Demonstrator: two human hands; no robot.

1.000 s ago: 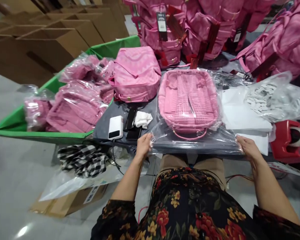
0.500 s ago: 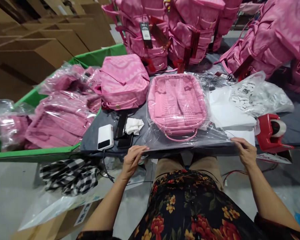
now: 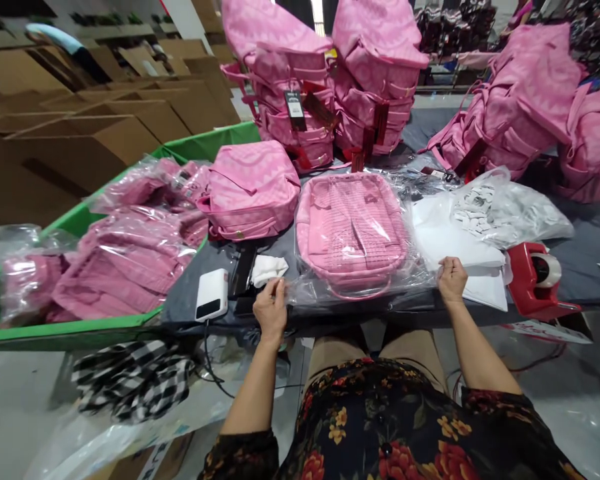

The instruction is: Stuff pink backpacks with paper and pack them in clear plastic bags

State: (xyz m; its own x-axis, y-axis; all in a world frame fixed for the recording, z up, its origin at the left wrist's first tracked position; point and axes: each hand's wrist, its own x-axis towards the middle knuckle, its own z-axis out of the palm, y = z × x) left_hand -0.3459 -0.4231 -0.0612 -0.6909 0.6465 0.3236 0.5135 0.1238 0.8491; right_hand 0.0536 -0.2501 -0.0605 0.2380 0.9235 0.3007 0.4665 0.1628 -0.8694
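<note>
A pink backpack (image 3: 353, 227) lies flat inside a clear plastic bag (image 3: 405, 280) on the grey table (image 3: 590, 267) in front of me. My left hand (image 3: 270, 310) pinches the near left corner of the bag's open flap, fingers closed on the film. My right hand (image 3: 451, 280) grips the near right corner of the same flap, folded up against the backpack's lower edge. Both hands rest at the table's near edge.
A second pink backpack (image 3: 253, 190) lies unbagged to the left, more pile up behind (image 3: 330, 87). Bagged ones fill a green bin (image 3: 55, 330). A white power bank (image 3: 211, 295), crumpled tissue (image 3: 269, 269), red tape dispenser (image 3: 535, 280), white sheets (image 3: 450, 237) and cardboard boxes (image 3: 80, 127) surround.
Both hands have moved away from me, bringing the bag's open flap up and over toward the backpack. The camera view tilted upward.
</note>
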